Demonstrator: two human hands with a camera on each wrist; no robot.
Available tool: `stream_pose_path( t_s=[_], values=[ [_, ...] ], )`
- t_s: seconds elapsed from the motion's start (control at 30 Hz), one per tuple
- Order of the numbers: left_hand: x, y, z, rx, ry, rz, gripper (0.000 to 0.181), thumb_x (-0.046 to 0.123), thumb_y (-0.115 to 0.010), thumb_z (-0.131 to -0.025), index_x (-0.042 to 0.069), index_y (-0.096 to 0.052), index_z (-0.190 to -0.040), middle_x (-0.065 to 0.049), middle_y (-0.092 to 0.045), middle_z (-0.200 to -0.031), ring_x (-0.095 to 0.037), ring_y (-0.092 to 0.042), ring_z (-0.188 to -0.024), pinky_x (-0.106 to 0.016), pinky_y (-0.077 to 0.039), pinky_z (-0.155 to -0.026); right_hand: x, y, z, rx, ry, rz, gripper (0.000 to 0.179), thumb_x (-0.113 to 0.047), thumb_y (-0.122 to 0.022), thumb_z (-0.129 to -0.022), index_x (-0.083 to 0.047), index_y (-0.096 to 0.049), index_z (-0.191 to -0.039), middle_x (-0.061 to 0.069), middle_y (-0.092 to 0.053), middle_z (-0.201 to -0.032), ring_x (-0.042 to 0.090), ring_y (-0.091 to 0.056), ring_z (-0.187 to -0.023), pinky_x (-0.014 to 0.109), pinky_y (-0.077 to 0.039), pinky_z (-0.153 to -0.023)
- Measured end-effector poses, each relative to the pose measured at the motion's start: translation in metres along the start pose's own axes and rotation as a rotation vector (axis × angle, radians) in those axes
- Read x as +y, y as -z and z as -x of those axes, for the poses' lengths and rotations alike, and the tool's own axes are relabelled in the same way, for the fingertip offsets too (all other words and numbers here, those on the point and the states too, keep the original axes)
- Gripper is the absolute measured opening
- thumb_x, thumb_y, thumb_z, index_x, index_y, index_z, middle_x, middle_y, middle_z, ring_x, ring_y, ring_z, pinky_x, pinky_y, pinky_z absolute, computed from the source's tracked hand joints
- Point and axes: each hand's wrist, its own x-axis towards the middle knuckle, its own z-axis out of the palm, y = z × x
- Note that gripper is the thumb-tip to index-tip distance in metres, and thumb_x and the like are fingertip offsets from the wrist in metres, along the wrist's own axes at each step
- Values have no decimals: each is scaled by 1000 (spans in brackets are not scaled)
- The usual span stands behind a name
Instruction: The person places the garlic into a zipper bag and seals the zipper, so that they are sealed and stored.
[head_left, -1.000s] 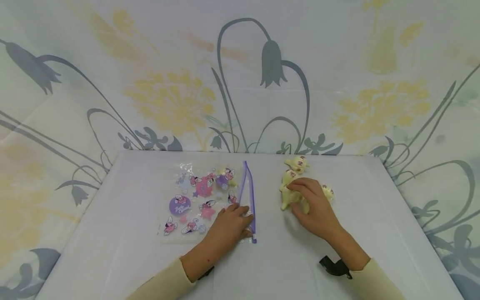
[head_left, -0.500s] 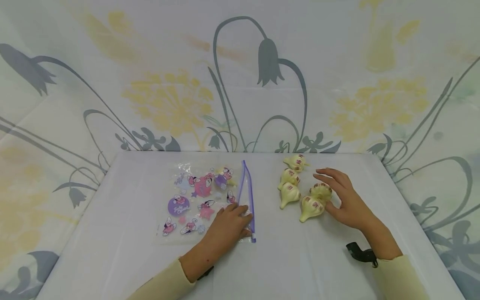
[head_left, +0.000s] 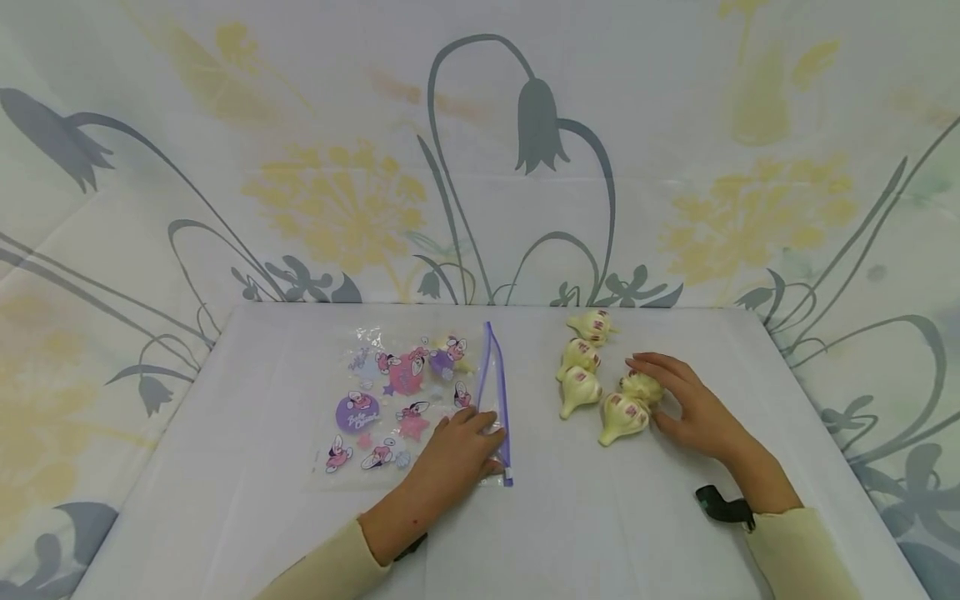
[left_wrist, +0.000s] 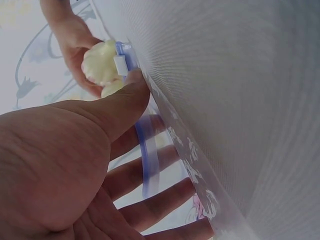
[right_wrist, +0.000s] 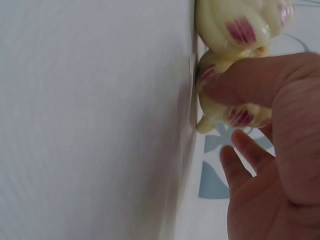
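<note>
My left hand (head_left: 459, 446) rests on the open end of a clear zip bag (head_left: 357, 413) printed with pink and purple cartoon figures. Its fingers (left_wrist: 160, 205) are spread and fairly straight, the thumb close to the white slider (left_wrist: 120, 65) on the purple zip (head_left: 505, 408). My right hand (head_left: 693, 408) holds a garlic bulb (right_wrist: 242, 117) with purple-red patches, thumb against one side and fingertips at the far side. Another garlic bulb (head_left: 622, 418) lies right in front of it. Three more bulbs (head_left: 580, 390) form a line to the left.
Something pale yellow (head_left: 467, 365) shows through the bag's far right corner. A white cloth covers the table (head_left: 555, 525), with a flower-printed curtain (head_left: 480, 208) behind and at both sides. A black strap piece (head_left: 723, 505) hangs at the right wrist.
My right hand has moved from the left bulbs to the right, setting one bulb down in the row, and its fingers have closed in on the back right bulb. The left hand stays put.
</note>
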Motion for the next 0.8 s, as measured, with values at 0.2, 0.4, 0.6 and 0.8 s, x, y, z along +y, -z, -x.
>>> stream_pose_path(
  t_s=[0.2, 0.4, 0.6, 0.8],
  values=[
    [0, 2, 0, -9, 0, -4, 44, 40, -76, -97, 17, -74, -135, -8, -65, -145, -34, -59, -134, -57, -54, -105, 2, -2, -1, 45, -20, 49, 82, 20, -76, -76, -7, -57, -151, 16, -55, -149, 30, -46, -141, 5, -20, -115],
    [1, 2, 0, -23, 4, -12, 45, 40, -75, -98, 18, -73, -137, -8, -64, -146, -34, -58, -136, -57, -54, -105, -1, -1, -2, 65, -29, 71, 77, 21, -79, -75, -4, -61, -145, 17, -60, -140, 40, -51, -129, 5, -19, -113],
    [1, 2, 1, -28, 6, -22, 46, 40, -74, -99, 18, -72, -138, -8, -64, -147, -34, -57, -137, -58, -53, -107, -5, 0, -3, 86, -64, 80, 70, 18, -82, -75, -3, -63, -139, 12, -63, -134, 36, -54, -124, 12, -26, -110],
    [1, 2, 1, -17, -1, -36, 46, 41, -74, -99, 18, -72, -139, -8, -64, -146, -33, -57, -136, -57, -53, -106, -6, 1, -2, 74, -105, 62, 70, 15, -82, -78, -4, -60, -142, 15, -63, -139, 42, -53, -130, 7, -21, -113]
  ],
)
